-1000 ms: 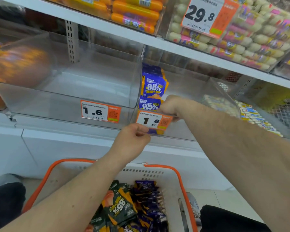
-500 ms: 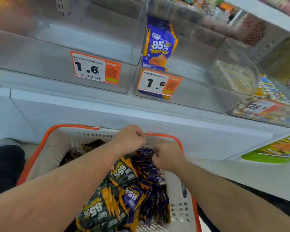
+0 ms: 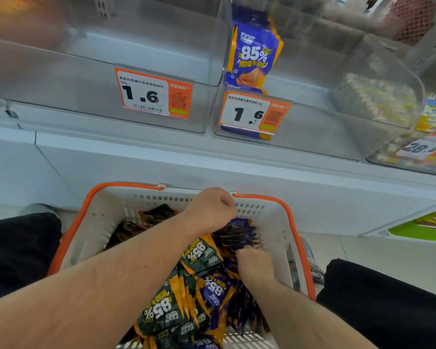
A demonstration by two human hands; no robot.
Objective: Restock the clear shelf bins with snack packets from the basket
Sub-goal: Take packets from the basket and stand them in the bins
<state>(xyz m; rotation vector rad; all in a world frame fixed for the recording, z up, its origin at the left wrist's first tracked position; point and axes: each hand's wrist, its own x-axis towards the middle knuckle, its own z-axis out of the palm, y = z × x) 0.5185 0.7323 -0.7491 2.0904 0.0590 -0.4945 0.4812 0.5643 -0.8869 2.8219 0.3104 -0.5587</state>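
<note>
A white basket with an orange rim [image 3: 91,222] sits low in front of me, full of dark green packets [image 3: 161,313] and purple snack packets [image 3: 233,235]. My left hand [image 3: 209,212] hovers over the far end of the basket with its fingers curled; what it holds is hidden. My right hand [image 3: 254,265] is dug into the purple packets, fingers buried among them. Above, a clear bin [image 3: 312,137] holds a few upright purple packets [image 3: 253,59] at its left side. The clear bin to its left [image 3: 86,102] shows no packets.
Orange price tags reading 1.6 [image 3: 152,93] hang on both bin fronts. A bin of pale wrapped sweets [image 3: 378,96] stands to the right. The white shelf base [image 3: 212,167] runs just behind the basket. My dark trouser legs [image 3: 18,248] flank the basket.
Both hands came down from the bin's price tag into the basket. My right hand has since pushed deeper into the purple packets, and my view has tilted down.
</note>
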